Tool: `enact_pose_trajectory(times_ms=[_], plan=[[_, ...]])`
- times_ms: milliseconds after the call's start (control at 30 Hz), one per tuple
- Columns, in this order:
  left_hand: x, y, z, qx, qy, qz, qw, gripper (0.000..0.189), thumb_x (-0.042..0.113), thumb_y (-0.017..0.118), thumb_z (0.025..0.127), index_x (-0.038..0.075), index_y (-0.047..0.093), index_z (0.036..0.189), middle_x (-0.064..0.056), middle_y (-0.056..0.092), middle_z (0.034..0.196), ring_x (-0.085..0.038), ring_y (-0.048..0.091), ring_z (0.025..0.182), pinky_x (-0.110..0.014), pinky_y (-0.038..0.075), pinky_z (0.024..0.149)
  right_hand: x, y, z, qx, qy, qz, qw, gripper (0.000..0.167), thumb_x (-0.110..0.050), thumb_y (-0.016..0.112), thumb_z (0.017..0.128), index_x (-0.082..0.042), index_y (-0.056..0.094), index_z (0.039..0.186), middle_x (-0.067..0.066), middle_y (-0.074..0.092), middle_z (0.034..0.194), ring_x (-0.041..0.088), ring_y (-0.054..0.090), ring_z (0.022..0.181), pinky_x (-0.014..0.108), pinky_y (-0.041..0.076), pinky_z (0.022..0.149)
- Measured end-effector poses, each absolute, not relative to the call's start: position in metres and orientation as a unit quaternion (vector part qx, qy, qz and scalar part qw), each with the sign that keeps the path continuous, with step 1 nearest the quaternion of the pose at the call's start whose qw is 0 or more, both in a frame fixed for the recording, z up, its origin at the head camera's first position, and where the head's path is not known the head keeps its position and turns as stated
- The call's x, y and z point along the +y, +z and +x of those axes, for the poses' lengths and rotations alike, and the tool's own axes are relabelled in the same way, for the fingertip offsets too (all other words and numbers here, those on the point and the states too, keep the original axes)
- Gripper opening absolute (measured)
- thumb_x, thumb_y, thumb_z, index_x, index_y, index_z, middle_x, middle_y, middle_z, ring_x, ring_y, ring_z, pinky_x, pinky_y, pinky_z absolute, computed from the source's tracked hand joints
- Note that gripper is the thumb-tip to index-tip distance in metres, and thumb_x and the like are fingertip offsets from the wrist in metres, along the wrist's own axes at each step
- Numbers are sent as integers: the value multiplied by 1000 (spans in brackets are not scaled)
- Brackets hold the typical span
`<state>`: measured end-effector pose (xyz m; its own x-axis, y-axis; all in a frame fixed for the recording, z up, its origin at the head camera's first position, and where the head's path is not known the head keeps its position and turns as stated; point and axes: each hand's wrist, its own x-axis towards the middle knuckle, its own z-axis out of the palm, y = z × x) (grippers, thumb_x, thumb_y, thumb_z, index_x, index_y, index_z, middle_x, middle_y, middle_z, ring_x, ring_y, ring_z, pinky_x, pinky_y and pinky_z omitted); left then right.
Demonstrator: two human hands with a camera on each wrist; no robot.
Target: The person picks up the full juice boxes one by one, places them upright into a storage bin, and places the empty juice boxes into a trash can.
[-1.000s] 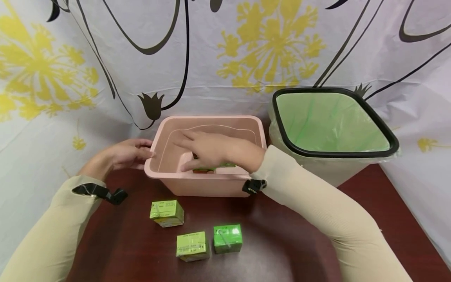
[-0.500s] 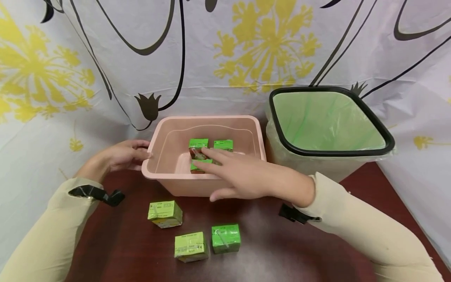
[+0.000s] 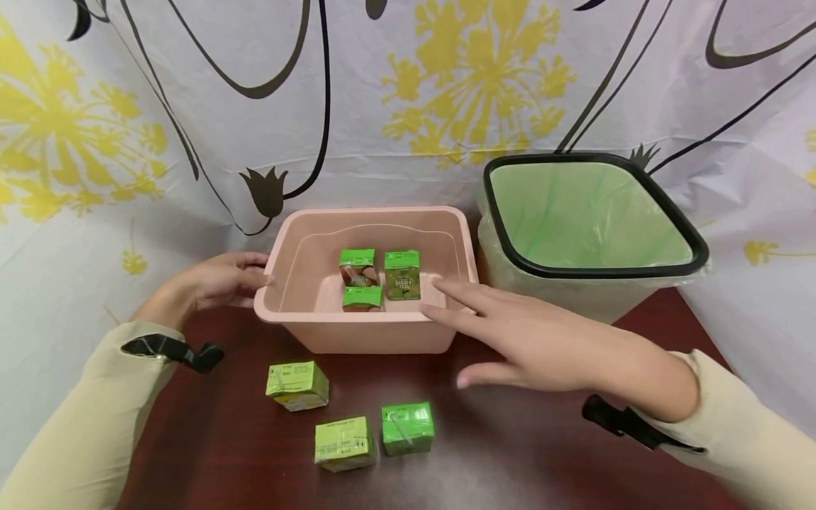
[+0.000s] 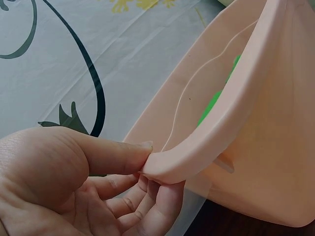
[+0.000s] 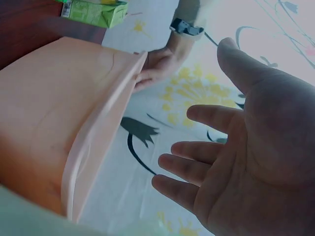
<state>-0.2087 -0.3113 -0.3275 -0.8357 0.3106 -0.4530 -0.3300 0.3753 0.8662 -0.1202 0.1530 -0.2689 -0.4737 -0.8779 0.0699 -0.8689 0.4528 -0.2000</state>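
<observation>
A pink plastic basin (image 3: 363, 334) stands on the dark red table. My left hand (image 3: 223, 281) pinches its left rim, thumb on top and fingers curled beneath, as the left wrist view shows with the rim (image 4: 172, 164). Inside the basin are three small drink cartons with green tops: one at the back left (image 3: 358, 267), one at the right (image 3: 402, 275), one at the front (image 3: 362, 298). My right hand (image 3: 529, 336) hovers by the basin's front right corner, fingers spread and holding nothing; in the right wrist view its palm (image 5: 270, 147) is bare.
In front of the basin stand two yellow-green cartons (image 3: 297, 385) (image 3: 344, 443) and one bright green carton (image 3: 407, 428). A bin (image 3: 593, 273) with a black rim and a pale green liner stands right of the basin. A patterned cloth (image 3: 395, 106) hangs behind.
My right hand has come out of the basin and moved right and towards me, uncovering the cartons inside. My left hand stays on the rim.
</observation>
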Motion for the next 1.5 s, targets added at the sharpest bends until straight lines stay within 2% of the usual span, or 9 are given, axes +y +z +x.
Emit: enact_pose_trajectory(times_ms=[300,500,600,800,900,1100,1200,1300,1500], plan=[[-311,-327,-209,782,555,-5,285,66,9,55,105,-9,16,155,-8,61,123,-12,66,99,-37,58,89,192,-262,-98,869,-86,-487,1,78,-59,60,95,-30,29,161,0,20,168,24,36,146,46,48,103],[-310,-327,-210,784,552,-4,284,66,9,55,105,-9,16,156,-11,60,127,-12,66,99,-37,58,89,226,-257,-82,878,-81,-471,-34,83,-51,74,89,-31,34,159,-2,27,165,13,39,144,19,39,104],[-311,-328,-209,783,552,-4,285,68,9,54,105,-8,14,156,-13,59,129,-12,66,99,-37,58,89,245,-255,-79,877,-104,-467,-42,87,-41,82,85,-25,38,158,-1,31,164,6,34,145,8,27,107],[-313,-331,-210,780,558,-7,284,70,10,56,105,-7,12,157,-7,61,125,-12,66,98,-37,58,88,288,-251,-89,845,-228,-482,-52,87,-15,87,77,2,44,151,14,47,154,15,39,144,14,27,112],[-314,-331,-210,777,562,-8,282,70,10,56,105,-6,13,157,-5,63,122,-11,66,98,-37,58,87,307,-249,-96,833,-295,-464,-61,72,1,79,81,12,46,145,19,53,147,14,49,136,15,34,107],[-314,-330,-208,774,567,-7,281,69,9,55,104,-8,13,156,-1,64,116,-10,66,98,-36,58,88,344,-257,-132,711,-561,-423,1,42,24,39,95,27,39,137,25,59,137,22,63,122,21,54,91],[-312,-330,-207,770,572,-10,281,68,7,55,104,-8,14,156,2,65,111,-10,66,97,-35,58,87,366,-258,-153,720,-588,-369,6,42,20,31,100,19,46,139,15,67,129,19,70,109,25,60,77],[-311,-331,-206,766,577,-11,282,67,7,55,103,-8,15,156,4,65,109,-10,66,97,-34,58,87,386,-255,-170,789,-557,-259,-14,42,9,35,105,-3,61,135,3,74,113,13,74,91,27,60,62],[-312,-332,-206,767,577,-8,280,67,7,55,104,-8,15,156,5,65,109,-10,66,97,-34,58,86,407,-257,-196,786,-607,-115,28,37,-3,42,108,-20,73,120,0,73,97,16,69,74,33,59,56]])
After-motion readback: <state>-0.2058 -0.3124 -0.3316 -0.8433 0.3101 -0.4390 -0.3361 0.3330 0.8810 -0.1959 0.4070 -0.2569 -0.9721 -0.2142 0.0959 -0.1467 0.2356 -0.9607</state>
